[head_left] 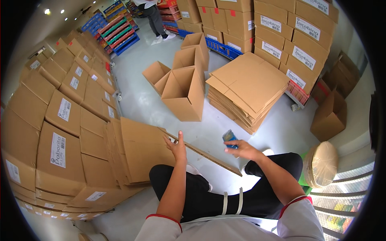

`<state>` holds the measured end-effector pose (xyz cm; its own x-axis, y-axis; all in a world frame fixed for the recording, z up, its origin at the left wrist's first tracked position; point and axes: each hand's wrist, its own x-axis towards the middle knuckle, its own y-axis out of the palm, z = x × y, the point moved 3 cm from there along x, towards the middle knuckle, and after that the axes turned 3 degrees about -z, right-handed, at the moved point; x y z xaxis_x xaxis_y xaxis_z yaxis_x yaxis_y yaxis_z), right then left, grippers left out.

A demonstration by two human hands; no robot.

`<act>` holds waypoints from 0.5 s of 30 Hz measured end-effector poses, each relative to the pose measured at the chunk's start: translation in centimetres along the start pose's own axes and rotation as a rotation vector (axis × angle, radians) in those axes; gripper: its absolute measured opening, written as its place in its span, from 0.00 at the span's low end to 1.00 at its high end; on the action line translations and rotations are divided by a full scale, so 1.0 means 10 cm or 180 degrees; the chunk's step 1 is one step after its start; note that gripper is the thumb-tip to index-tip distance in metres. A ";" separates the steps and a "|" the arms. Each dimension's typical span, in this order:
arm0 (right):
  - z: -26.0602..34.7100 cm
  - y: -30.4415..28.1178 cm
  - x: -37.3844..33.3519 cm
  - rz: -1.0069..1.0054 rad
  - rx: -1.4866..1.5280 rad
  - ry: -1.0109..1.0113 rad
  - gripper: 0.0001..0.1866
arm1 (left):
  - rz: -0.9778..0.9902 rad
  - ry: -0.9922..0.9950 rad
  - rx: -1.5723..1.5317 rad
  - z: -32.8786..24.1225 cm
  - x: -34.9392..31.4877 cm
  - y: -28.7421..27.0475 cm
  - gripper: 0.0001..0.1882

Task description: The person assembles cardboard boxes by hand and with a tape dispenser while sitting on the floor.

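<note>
My left hand [177, 150] is at the upper edge of a flat cardboard piece [213, 160], seen nearly edge-on, standing upright in front of my knees. Its thumb points up while the bent fingers hold the cardboard edge. In my right hand [245, 150] is a small blue tape dispenser [230, 138], gripped between thumb and fingers, above the floor right of the cardboard. Just left of my left hand, flattened cardboard boxes [144, 148] lean against stacked cartons.
Opened empty boxes [183, 102] stand ahead, beside a pile of flattened boxes [249, 80]. Sealed cartons line the left [60, 148] and far right [305, 44]. A plastic-wrapped roll [325, 164] stands near my right knee. Another person [152, 18] stands at the back by stacked pallets [118, 36].
</note>
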<state>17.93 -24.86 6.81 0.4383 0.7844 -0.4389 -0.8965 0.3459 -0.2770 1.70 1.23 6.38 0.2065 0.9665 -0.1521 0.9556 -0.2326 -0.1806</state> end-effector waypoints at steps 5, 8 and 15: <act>0.43 0.30 -0.29 0.0494 -0.1205 -0.0745 0.52 | -0.0065 0.1227 0.0730 0.04 0.05 -0.02 0.42; 0.36 0.25 -0.20 0.1005 -0.1285 -0.0460 0.55 | 0.0083 0.1174 0.0636 0.03 0.04 0.03 0.38; 0.14 -0.21 -0.02 0.0478 -0.0278 -0.0355 0.60 | 0.0041 0.1101 0.0708 -0.02 0.02 0.12 0.45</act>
<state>19.60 -25.05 8.65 0.2858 0.8776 -0.3849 -0.9400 0.1786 -0.2908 2.87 1.15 6.29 0.3130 0.9339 0.1730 0.8916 -0.2261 -0.3923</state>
